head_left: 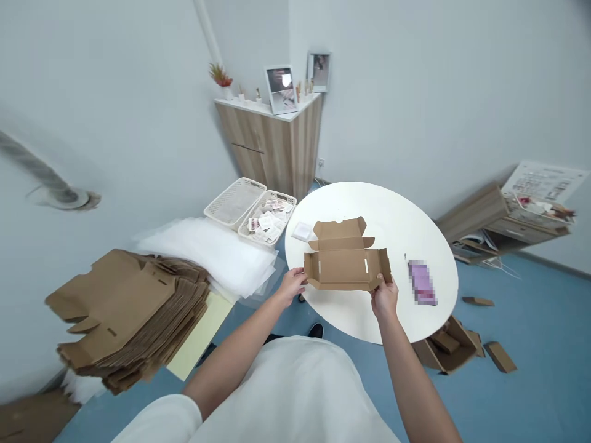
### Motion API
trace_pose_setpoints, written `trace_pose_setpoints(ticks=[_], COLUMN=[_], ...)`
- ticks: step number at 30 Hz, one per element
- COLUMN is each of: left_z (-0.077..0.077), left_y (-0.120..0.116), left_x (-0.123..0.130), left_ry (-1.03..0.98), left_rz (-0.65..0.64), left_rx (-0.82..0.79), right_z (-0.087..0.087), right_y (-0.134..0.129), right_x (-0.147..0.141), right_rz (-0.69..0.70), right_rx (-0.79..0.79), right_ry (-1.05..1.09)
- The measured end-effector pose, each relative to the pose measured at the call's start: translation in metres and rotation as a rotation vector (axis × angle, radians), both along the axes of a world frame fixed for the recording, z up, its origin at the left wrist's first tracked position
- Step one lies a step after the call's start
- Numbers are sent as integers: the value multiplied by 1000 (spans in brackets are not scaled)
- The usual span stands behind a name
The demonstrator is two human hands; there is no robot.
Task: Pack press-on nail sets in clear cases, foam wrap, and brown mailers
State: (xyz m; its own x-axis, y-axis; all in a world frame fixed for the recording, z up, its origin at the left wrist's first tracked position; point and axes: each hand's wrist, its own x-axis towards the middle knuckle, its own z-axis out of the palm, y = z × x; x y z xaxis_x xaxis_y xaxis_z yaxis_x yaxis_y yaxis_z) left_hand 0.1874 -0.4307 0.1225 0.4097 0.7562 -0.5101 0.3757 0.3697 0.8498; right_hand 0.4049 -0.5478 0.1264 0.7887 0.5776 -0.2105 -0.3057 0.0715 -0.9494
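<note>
A partly folded brown cardboard box (pixel 342 266) is held over the round white table (pixel 369 200), its side walls raised and its lid flap spread out toward the far side. My left hand (pixel 293 285) grips its near left corner. At the near right corner, my right hand (pixel 384 295) is closed on the side wall. Just left of the lid lies a small white packet (pixel 301 231). A purple item (pixel 422 283), blurred by pixels, rests on the table to the right of my right hand.
To the left are a stack of flat cardboard boxes (pixel 138 301), white foam sheets (pixel 221 258) and white baskets (pixel 268 221), one holding small packets. A wooden cabinet (pixel 268 141) stands behind. Small boxes (pixel 501 357) and an open carton (pixel 450 347) are on the floor at right.
</note>
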Motion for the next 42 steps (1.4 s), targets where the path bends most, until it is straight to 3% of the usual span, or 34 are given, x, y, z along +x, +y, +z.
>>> trace_pose_setpoints(ticks=[5, 11, 16, 26, 30, 33, 37, 42], left_z=[-24, -48, -54, -71, -67, -57, -50, -61], left_y=[0, 12, 28, 65, 58, 47, 34, 25], left_x=[34, 44, 51, 66, 58, 53, 57, 72], left_ry=[149, 251, 252, 302, 334, 284, 199, 348], left_rz=[-42, -125, -182, -309, -352, -602, -1041, -1192], left_rx=[170, 305, 349, 390, 694, 967, 1127, 1171], right_z=[-23, -49, -61, -74, -79, -74, -61, -55], right_y=[-30, -50, -55, -57, -55, -51, -30, 9], right_x=[24, 28, 29, 30, 23, 27, 52, 89], right_rz=[-91, -196, -182, 59, -2, -54, -10, 176], right_rx=[-75, -259, -375, -721, -852, -939, -932, -826], right_ry=[6, 49, 52, -142, -230, -383, -532, -505])
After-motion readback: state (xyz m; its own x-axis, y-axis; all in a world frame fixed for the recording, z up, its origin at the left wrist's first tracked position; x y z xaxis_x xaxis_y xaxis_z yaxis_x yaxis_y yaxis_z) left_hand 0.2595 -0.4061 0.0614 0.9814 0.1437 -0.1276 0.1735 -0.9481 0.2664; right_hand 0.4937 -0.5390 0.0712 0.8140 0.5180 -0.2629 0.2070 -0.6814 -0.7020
